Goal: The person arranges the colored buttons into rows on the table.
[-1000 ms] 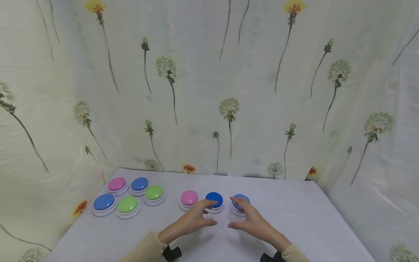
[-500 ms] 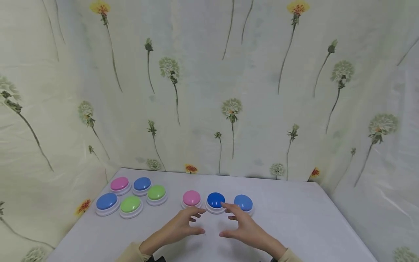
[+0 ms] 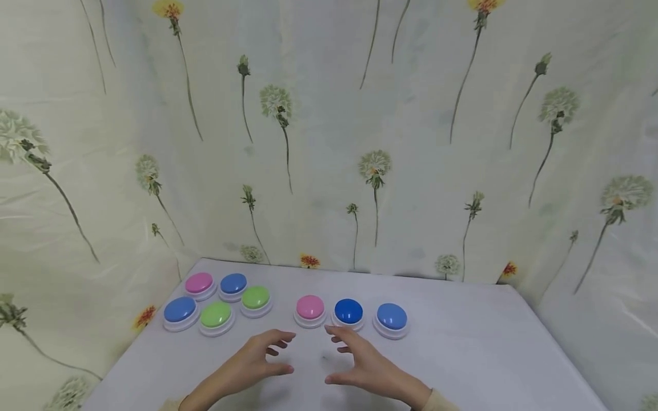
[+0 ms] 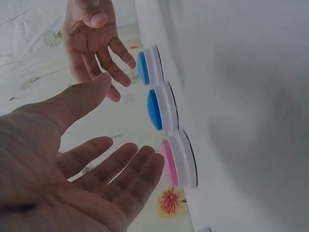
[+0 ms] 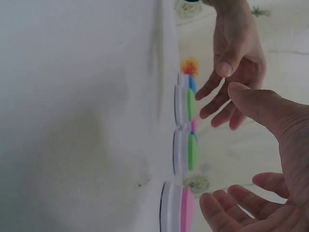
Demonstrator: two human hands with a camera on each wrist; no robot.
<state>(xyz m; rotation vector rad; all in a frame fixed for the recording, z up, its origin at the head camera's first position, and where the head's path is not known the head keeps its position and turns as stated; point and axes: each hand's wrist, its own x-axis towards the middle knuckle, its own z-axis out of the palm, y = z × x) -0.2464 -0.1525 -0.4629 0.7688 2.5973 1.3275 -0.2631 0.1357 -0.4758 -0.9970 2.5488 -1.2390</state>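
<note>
A row of three round push buttons with white bases stands mid-table: a pink one (image 3: 310,307), a dark blue one (image 3: 348,311) and a lighter blue one (image 3: 392,316). My left hand (image 3: 252,359) hovers on the near side, left of the pink button, its fingers spread and slightly bent. Facing it, my right hand (image 3: 367,365) is held above the table in front of the dark blue button, thumb apart from the fingers. Neither hand holds anything. The left wrist view shows both palms, with the pink button (image 4: 170,163) beyond the left fingertips.
On the table's left stands a cluster of similar buttons: a pink one (image 3: 199,282), a blue one (image 3: 233,283), two green ones including the front one (image 3: 215,314), and another blue one (image 3: 180,309). A flower-print curtain (image 3: 319,142) hangs behind the white table (image 3: 462,342).
Both hands have drawn back from the row toward me and shifted left, with a slightly wider gap between them. The buttons keep their arrangement; the head view has turned slightly left.
</note>
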